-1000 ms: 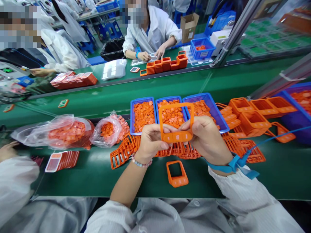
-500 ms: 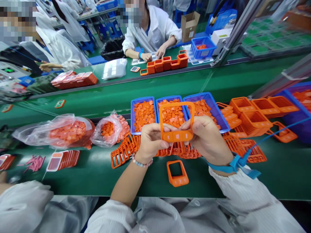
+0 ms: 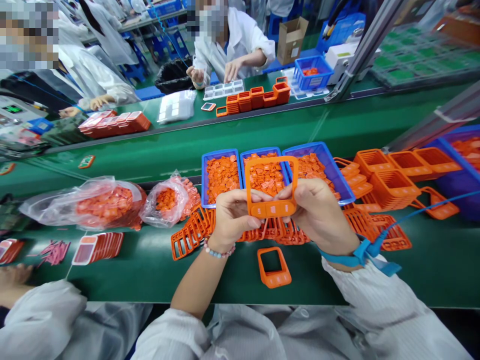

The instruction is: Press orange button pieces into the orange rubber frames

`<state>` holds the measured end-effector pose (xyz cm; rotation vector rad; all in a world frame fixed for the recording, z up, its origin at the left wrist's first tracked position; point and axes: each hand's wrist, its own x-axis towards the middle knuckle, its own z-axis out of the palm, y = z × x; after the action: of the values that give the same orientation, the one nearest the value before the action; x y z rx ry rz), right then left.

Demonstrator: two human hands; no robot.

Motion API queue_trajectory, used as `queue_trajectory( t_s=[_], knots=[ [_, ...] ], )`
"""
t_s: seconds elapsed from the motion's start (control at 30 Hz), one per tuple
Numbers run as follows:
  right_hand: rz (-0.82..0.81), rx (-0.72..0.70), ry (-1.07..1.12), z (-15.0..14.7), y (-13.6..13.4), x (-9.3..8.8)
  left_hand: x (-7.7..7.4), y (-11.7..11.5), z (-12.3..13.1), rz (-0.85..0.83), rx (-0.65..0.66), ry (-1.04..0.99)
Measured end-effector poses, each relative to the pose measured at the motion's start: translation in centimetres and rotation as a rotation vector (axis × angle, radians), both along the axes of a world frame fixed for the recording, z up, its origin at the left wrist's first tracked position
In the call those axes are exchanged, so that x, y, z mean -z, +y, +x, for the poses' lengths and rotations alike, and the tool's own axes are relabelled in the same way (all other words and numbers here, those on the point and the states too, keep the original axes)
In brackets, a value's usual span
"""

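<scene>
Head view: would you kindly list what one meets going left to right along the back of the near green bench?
Large plastic bag of orange pieces, smaller plastic bag, three blue trays, stacked orange frames.

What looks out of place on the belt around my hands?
Below the orange frame pinched by the left hand and right hand, a second frame lies alone on the green belt, apart from the piles; pink strips lie scattered at far left.
</scene>
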<state>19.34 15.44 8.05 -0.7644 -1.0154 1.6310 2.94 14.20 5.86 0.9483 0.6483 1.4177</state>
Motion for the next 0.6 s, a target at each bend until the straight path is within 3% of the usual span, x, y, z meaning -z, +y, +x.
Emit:
queue_trajectory(
  t_s=[0.13,0.27,0.43,0.6],
  knots=[
    [0.015,0.011,-0.024,0.0,-0.1,0.1,0.3,-0.1,-0.2,-0.032,0.03,0.04],
    [0.015,0.015,-0.019,0.0,-0.1,0.1,0.6,-0.1,-0.5,0.045,0.072,0.069],
    [0.093,0.028,-0.148,0.0,-0.1,0.0,0.7,0.6,-0.3,0.133,-0.091,0.184],
    [0.178,0.069,-0.378,-0.2,-0.2,0.1,0.0,0.9,0.0,0.162,-0.192,0.479]
  ],
)
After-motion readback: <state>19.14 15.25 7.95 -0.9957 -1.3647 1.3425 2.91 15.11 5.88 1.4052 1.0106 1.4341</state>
